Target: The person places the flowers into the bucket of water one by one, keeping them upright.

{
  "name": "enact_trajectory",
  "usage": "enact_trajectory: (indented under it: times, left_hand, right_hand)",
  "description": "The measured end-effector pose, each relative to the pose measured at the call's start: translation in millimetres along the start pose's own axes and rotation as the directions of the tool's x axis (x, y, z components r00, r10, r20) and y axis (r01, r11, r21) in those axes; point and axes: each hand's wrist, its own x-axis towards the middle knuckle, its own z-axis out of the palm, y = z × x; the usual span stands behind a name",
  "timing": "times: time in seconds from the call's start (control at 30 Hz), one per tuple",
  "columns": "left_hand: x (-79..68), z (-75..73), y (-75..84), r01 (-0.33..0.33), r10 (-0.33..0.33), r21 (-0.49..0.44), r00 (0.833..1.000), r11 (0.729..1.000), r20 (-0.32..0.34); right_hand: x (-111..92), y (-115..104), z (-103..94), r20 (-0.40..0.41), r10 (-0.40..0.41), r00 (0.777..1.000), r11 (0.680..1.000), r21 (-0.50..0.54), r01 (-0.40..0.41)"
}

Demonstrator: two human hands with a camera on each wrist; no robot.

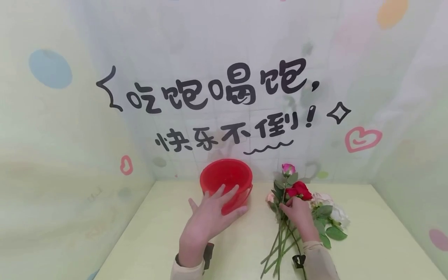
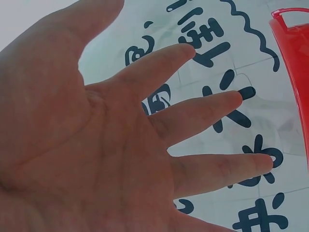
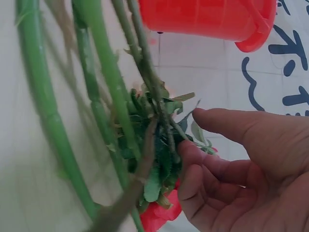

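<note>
My left hand (image 1: 210,219) is spread wide in front of the red bucket (image 1: 206,175), with the palm and separated fingers showing in the left wrist view. It holds nothing. My right hand (image 1: 299,216) is at the bunch of flowers, just below the red rose (image 1: 301,190). In the right wrist view its thumb and index finger are apart beside the green stems (image 3: 113,92), the other fingers loosely curled. A magenta rose (image 1: 288,168) lies farthest back. A pale pink bloom (image 1: 270,197) is at the left, and a white flower (image 1: 338,215) at the right.
The bucket stands at the back of the pale yellow table (image 1: 161,217), near the white wall sheet (image 1: 196,46) with black lettering. Side sheets with coloured shapes flank the table. Long stems (image 1: 276,249) point toward the front edge.
</note>
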Motion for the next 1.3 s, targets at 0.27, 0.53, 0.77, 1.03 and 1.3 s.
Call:
enact_trajectory:
  times: [0.27,0.53,0.77,1.03,1.3]
  left_hand:
    - [0.1,4.8,1.6,-0.01,0.01,-0.011,1.0,1.0,0.008]
    - [-1.8,5.2,-0.9,-0.003,0.003,-0.003,1.0,1.0,0.009]
    - [-0.6,6.6,-1.9,-0.004,0.004,-0.003,1.0,1.0,0.016]
    - [-1.0,2.2,-2.5,0.002,-0.001,-0.02,1.0,1.0,0.031]
    - [-3.2,3.0,-2.1,-0.03,0.032,-0.044,0.999,0.999,0.037]
  right_hand:
    - [4.8,10.9,10.6,-0.034,-0.021,0.999,0.999,-0.033,0.02]
    - [2.0,4.8,-2.3,0.037,0.058,0.998,0.983,0.17,-0.064]
    - [1.8,-3.1,-19.9,0.1,0.107,0.989,0.879,0.456,-0.141]
    - [0.7,-14.7,-35.7,0.1,0.079,0.992,0.85,0.512,-0.12]
    - [-6.6,-24.8,-52.4,0.017,0.061,0.998,0.821,0.568,-0.06]
